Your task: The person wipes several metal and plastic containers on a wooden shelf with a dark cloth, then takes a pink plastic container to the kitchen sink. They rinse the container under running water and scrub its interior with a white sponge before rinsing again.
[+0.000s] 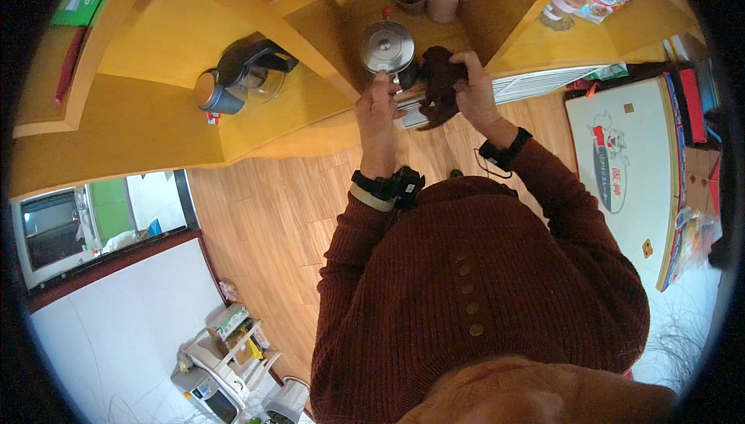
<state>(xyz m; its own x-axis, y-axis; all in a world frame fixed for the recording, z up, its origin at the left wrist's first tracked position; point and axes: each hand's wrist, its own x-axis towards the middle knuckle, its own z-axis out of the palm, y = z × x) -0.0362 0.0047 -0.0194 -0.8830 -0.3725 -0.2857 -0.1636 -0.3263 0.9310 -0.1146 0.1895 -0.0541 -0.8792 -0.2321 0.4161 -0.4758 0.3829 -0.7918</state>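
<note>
Brown cloth (440, 82) hangs pinched in the right hand (476, 92); the left hand (376, 119) is at the pot (387, 47), its grip I cannot tell.

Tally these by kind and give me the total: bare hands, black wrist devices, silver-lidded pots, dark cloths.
Bare hands: 2, left hand and right hand
Black wrist devices: 2, left device and right device
Silver-lidded pot: 1
Dark brown cloth: 1
Total: 6

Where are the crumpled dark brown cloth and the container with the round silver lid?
Crumpled dark brown cloth (441, 82), head view: its middle.
Container with the round silver lid (390, 51), head view: on the lid.
</note>
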